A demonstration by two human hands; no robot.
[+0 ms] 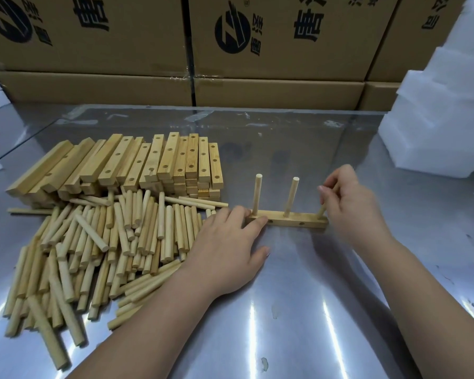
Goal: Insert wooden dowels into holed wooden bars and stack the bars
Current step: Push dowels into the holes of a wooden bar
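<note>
A holed wooden bar (290, 221) lies flat on the metal table, long side toward me. Two dowels (257, 193) (291, 196) stand upright in it. My right hand (348, 199) grips a third dowel (322, 209) that sits tilted in the bar's right end. My left hand (227, 248) rests on the table with its fingertips pressing the bar's left end. A pile of loose dowels (93, 250) lies to the left. Behind that pile sits a stack of holed bars (137, 168).
The shiny metal table (298, 310) stretches toward me. Cardboard boxes (192, 50) wall off the far side. White foam blocks (443, 116) stand at the right edge, and more foam shows at the far left.
</note>
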